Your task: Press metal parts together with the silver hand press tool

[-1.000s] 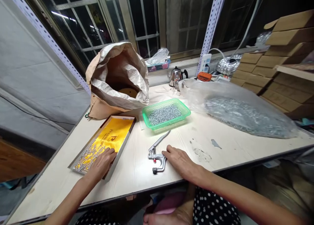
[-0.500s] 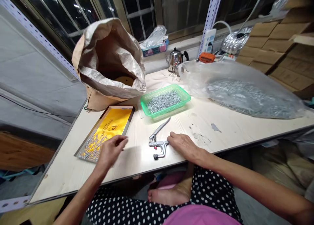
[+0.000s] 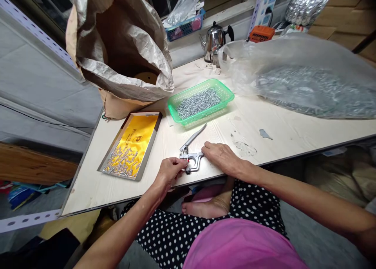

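Note:
Silvery snap-fastener pliers [image 3: 194, 156] lie on the table, one handle raised at an angle with a spring beneath it. My right hand [image 3: 222, 157] is closed around the other handle's end, on the tabletop. At the jaw's open side is my left hand [image 3: 172, 169], thumb and fingers pinched together. Whatever they hold is too small to make out. Left of it, a shallow box [image 3: 143, 155] with a yellow lining holds many small metal pieces [image 3: 122, 162] at its near end. Behind the pliers stands a green plastic basket [image 3: 179, 120] with many small metal pins [image 3: 199, 103].
A large paper-covered sack [image 3: 88, 71] stands open at the back left. At the back are a steel kettle [image 3: 214, 42] and an orange box [image 3: 261, 33]. A clear plastic bag [image 3: 293, 53] of metal parts covers the back right. The table's front edge runs close below my hands.
My left hand has moved right from the yellow-lined box to the pliers' jaw. My right hand stays at the handle. The view has tilted downward.

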Available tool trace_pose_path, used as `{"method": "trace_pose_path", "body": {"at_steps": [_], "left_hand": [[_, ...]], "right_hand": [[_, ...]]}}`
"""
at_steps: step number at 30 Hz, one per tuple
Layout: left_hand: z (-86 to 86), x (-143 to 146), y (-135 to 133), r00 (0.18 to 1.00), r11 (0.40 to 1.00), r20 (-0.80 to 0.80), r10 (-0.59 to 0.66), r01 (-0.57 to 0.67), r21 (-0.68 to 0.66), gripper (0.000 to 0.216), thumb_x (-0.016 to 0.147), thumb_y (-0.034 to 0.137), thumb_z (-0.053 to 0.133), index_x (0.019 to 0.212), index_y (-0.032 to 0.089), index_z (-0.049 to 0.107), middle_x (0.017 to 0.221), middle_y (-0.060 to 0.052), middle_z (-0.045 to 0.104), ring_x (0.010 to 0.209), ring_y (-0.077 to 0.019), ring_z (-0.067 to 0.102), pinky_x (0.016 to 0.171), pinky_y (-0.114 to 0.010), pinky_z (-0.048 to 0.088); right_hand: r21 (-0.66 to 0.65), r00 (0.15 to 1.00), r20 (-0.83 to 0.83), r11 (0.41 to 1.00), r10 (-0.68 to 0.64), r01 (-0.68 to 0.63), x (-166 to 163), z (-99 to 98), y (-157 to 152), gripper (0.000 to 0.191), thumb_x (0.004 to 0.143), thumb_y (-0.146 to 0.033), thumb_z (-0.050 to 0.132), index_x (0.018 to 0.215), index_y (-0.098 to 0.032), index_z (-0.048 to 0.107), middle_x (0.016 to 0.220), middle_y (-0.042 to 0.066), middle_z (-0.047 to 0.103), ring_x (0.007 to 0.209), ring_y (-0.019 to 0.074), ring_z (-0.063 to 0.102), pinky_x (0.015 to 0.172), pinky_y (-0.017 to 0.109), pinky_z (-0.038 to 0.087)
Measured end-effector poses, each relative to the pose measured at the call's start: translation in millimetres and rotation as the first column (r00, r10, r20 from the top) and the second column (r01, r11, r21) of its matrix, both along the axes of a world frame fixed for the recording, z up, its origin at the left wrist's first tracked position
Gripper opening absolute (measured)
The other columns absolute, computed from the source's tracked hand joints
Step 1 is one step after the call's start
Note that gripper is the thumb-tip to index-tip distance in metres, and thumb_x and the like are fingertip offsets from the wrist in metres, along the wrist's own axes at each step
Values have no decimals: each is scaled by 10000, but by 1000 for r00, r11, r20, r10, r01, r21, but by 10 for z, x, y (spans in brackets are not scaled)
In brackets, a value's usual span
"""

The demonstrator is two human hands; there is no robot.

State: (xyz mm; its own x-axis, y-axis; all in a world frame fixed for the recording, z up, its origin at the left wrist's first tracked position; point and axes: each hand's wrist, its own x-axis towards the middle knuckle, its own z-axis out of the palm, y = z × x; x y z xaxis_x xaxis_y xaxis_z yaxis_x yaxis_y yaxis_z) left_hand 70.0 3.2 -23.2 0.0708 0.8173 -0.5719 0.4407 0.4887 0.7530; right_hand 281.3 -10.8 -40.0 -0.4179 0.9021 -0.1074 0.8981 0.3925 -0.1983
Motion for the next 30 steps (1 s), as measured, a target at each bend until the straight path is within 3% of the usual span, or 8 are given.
{"method": "trace_pose_path", "body": {"at_steps": [13, 20, 23, 26, 30], "left_hand": [[-31, 29, 11, 990, 999, -133, -40, 35, -39, 247, 708, 343, 746, 719, 115, 651, 488, 18, 562, 428, -82, 469, 439, -206, 321], [118, 29, 80, 983, 961, -94, -159, 133, -241, 258, 693, 343, 774, 710, 115, 654, 474, 24, 556, 415, -83, 485, 429, -198, 330], [144, 33, 72, 972, 939, -108, -206, 166, -301, 283, 676, 356, 798, 663, 124, 636, 453, 27, 550, 395, -77, 467, 439, -203, 359], [139, 45, 41, 962, 932, -129, -240, 192, -307, 286, 690, 349, 792, 627, 130, 619, 438, 31, 544, 378, -71, 447, 432, -202, 353], [128, 63, -20, 960, 926, -136, -245, 191, -326, 321, 704, 384, 785, 613, 137, 601, 428, 34, 539, 380, -74, 459, 428, -195, 355]], "right_hand": [[13, 1000, -13, 1000, -14, 14, 11, 17, -26, 269, 955, -113, 358, 1035, -163, 609, 1041, 111, 613, 805, 205, 583, 637, 320, 385], [-16, 1000, -19, 1000, 1, -1, 26, 59, -52, 255, 959, -116, 375, 1041, -160, 612, 1038, 105, 603, 812, 206, 578, 655, 317, 387], [-37, 990, -125, 997, 68, -73, 100, 92, -54, 200, 973, -218, 458, 1082, -158, 615, 1102, 110, 591, 863, 202, 579, 720, 313, 426], [50, 957, -235, 985, 170, -162, 199, 100, 15, 434, 908, -372, 623, 1271, -149, 545, 1308, 163, 518, 1087, 268, 528, 884, 384, 438], [98, 949, -165, 961, 270, -257, 280, 57, 232, 827, 769, -506, 755, 1422, -126, 418, 1522, 224, 323, 1375, 400, 276, 1062, 577, 296]]}}
